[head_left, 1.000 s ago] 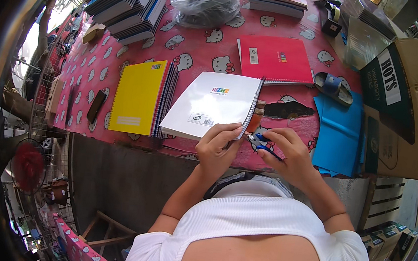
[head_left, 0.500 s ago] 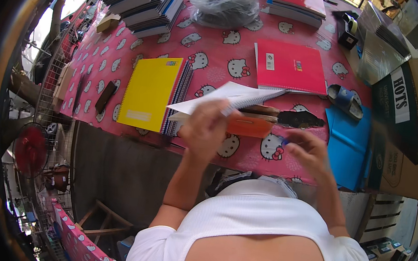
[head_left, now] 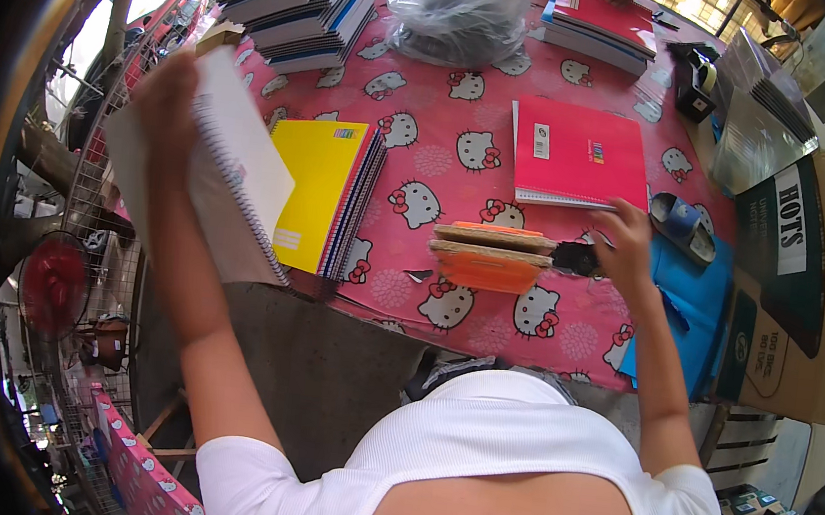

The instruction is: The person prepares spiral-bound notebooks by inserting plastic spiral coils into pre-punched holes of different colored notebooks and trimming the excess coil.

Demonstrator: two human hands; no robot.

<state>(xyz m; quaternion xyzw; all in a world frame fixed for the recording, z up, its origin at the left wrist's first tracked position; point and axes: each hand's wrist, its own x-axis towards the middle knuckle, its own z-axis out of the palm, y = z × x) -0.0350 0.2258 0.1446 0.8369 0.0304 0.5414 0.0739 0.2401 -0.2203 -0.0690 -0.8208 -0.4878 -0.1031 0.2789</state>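
My left hand (head_left: 167, 100) grips a white spiral notebook (head_left: 245, 137), blurred and tilted partly over the yellow notebook (head_left: 320, 184) on the tabletop (head_left: 578, 338). My right hand (head_left: 624, 243) is empty, loosely spread at the red notebook's (head_left: 582, 150) lower edge; contact I can't tell.

White notebook (head_left: 246, 134) in left hand (head_left: 166, 100)

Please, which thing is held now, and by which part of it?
The left grip holds the white spiral notebook near its upper end, fingers blurred; the right grip, near the red notebook, seems empty.
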